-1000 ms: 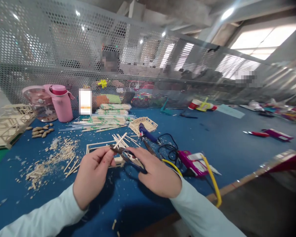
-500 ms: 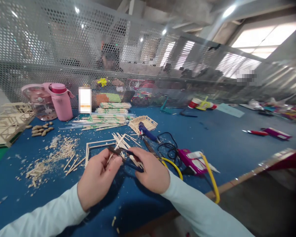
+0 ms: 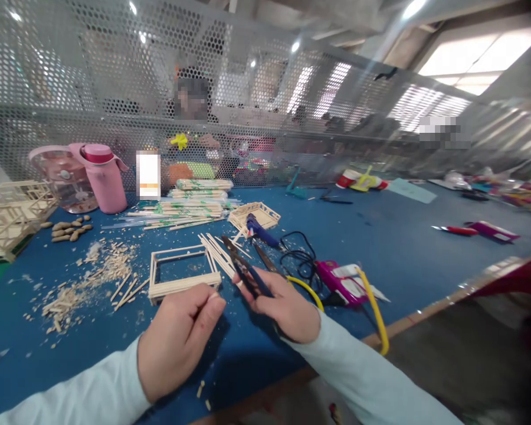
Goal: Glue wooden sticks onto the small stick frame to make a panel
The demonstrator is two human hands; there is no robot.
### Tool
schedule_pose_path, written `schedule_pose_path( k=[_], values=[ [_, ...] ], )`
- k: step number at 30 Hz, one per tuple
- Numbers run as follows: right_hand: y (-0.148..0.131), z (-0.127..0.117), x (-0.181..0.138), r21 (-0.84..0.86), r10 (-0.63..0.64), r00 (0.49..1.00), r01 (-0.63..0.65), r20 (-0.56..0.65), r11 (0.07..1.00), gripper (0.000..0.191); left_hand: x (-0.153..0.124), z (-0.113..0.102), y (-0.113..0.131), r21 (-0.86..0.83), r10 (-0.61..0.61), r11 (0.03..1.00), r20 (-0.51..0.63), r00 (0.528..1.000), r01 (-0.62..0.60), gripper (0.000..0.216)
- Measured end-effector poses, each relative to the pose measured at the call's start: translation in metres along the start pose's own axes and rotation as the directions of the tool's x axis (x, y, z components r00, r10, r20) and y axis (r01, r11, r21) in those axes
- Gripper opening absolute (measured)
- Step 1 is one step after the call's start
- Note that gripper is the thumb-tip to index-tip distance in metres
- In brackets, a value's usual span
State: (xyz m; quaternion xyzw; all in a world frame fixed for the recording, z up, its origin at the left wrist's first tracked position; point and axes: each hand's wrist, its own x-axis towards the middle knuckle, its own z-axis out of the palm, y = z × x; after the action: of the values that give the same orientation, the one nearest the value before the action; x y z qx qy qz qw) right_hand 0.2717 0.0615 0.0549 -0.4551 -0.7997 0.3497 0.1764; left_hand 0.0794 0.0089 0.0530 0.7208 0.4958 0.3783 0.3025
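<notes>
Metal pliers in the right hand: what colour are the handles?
Dark blue handles, seen best in the head view.

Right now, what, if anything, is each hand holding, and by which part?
The right hand holds the pliers by their handles. The left hand is curled in; whether it holds anything cannot be told.

- The place looked like a craft workshop.
- A long blue worktop (image 3: 393,248) ran along a perforated metal screen (image 3: 115,88), with a person (image 3: 191,98) partly visible through the holes.
- Wood offcuts (image 3: 110,265) lay strewn over the surface, near bundled thin sticks (image 3: 199,206) and a stick-built frame (image 3: 183,286).
- Hand tools were out: dark pliers (image 3: 245,268) and a blue glue gun (image 3: 263,232).
- Bright lamps (image 3: 413,8) and a large window (image 3: 478,56) showed above.
</notes>
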Motion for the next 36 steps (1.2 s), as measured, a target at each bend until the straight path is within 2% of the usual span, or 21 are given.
schedule_pose_path(
  k=[2, 5, 6, 8, 11, 13, 15, 17, 18, 19, 21, 23, 25, 26, 28, 30, 31, 33, 36],
  values=[
    [0.008, -0.007, 0.000, -0.282, 0.099, 0.986, -0.134, -0.133, 0.950, 0.035, -0.004, 0.000, 0.003, 0.009, 0.031, 0.999, 0.026, 0.999, -0.031, 0.028],
    [0.025, -0.006, 0.006, -0.623, 0.204, 0.956, -0.293, -0.211, 0.725, 0.030, -0.008, -0.001, 0.001, 0.063, 0.075, 0.995, 0.108, 0.991, -0.082, 0.036],
    [0.031, -0.004, 0.010, -0.673, 0.223, 0.952, -0.307, -0.211, 0.673, 0.034, -0.009, -0.001, -0.002, 0.090, 0.080, 0.991, 0.153, 0.985, -0.094, 0.038],
    [0.041, 0.002, 0.017, -0.709, 0.224, 0.947, -0.320, -0.228, 0.629, 0.043, -0.010, -0.002, -0.009, 0.154, 0.068, 0.983, 0.221, 0.973, -0.104, 0.039],
    [0.049, 0.008, 0.024, -0.703, 0.127, 0.954, -0.287, -0.272, 0.651, 0.070, -0.013, -0.004, -0.020, 0.288, 0.026, 0.954, 0.203, 0.979, -0.085, 0.040],
    [0.047, 0.008, 0.021, -0.697, -0.007, 0.954, -0.214, -0.300, 0.684, 0.079, -0.015, -0.006, -0.026, 0.379, 0.014, 0.923, 0.151, 0.988, -0.071, 0.045],
    [0.038, 0.007, 0.011, -0.682, -0.208, 0.932, -0.054, -0.296, 0.729, 0.063, -0.017, -0.008, -0.031, 0.446, 0.044, 0.890, 0.116, 0.992, -0.092, 0.050],
    [0.022, 0.008, -0.003, -0.636, -0.424, 0.874, 0.190, -0.238, 0.748, 0.040, -0.018, -0.008, -0.034, 0.468, 0.114, 0.871, 0.108, 0.988, -0.152, 0.054],
    [0.013, 0.009, -0.009, -0.601, -0.505, 0.845, 0.315, -0.174, 0.734, 0.035, -0.019, -0.007, -0.034, 0.463, 0.156, 0.866, 0.113, 0.981, -0.191, 0.056],
    [0.004, 0.012, -0.014, -0.566, -0.552, 0.826, 0.403, -0.114, 0.719, 0.033, -0.018, -0.005, -0.035, 0.452, 0.196, 0.862, 0.121, 0.973, -0.230, 0.058],
    [-0.009, 0.017, -0.017, -0.524, -0.594, 0.802, 0.480, -0.063, 0.704, 0.028, -0.017, -0.003, -0.034, 0.417, 0.255, 0.859, 0.151, 0.955, -0.295, 0.060],
    [-0.014, 0.020, -0.009, -0.505, -0.632, 0.773, 0.524, -0.057, 0.686, 0.028, -0.013, -0.004, -0.030, 0.390, 0.293, 0.858, 0.163, 0.942, -0.334, 0.059],
    [-0.011, 0.018, 0.006, -0.484, -0.664, 0.743, 0.552, -0.084, 0.679, 0.027, -0.009, -0.011, -0.027, 0.417, 0.331, 0.843, 0.096, 0.939, -0.340, 0.054],
    [-0.007, 0.015, 0.015, -0.464, -0.656, 0.747, 0.547, -0.105, 0.697, 0.024, -0.007, -0.017, -0.027, 0.451, 0.345, 0.835, 0.020, 0.938, -0.316, 0.049],
    [0.003, 0.008, 0.033, -0.398, -0.588, 0.794, 0.495, -0.154, 0.773, 0.019, -0.003, -0.033, -0.032, 0.517, 0.336, 0.833, -0.190, 0.923, -0.197, 0.032],
    [0.014, 0.005, 0.046, -0.314, -0.504, 0.845, 0.436, -0.179, 0.843, 0.016, -0.003, -0.047, -0.046, 0.456, 0.214, 0.890, -0.437, 0.874, 0.010, 0.024],
    [0.019, 0.005, 0.051, -0.281, -0.482, 0.856, 0.424, -0.188, 0.861, 0.015, -0.003, -0.053, -0.056, 0.384, 0.131, 0.919, -0.511, 0.850, 0.089, 0.024],
    [0.027, 0.009, 0.056, -0.236, -0.467, 0.860, 0.420, -0.205, 0.877, 0.015, -0.006, -0.058, -0.076, 0.271, -0.034, 0.939, -0.534, 0.845, 0.210, 0.024],
    [0.034, 0.017, 0.059, -0.196, -0.455, 0.864, 0.418, -0.214, 0.887, 0.015, -0.012, -0.057, -0.099, 0.214, -0.100, 0.952, -0.459, 0.883, 0.220, 0.027]
  ],
)
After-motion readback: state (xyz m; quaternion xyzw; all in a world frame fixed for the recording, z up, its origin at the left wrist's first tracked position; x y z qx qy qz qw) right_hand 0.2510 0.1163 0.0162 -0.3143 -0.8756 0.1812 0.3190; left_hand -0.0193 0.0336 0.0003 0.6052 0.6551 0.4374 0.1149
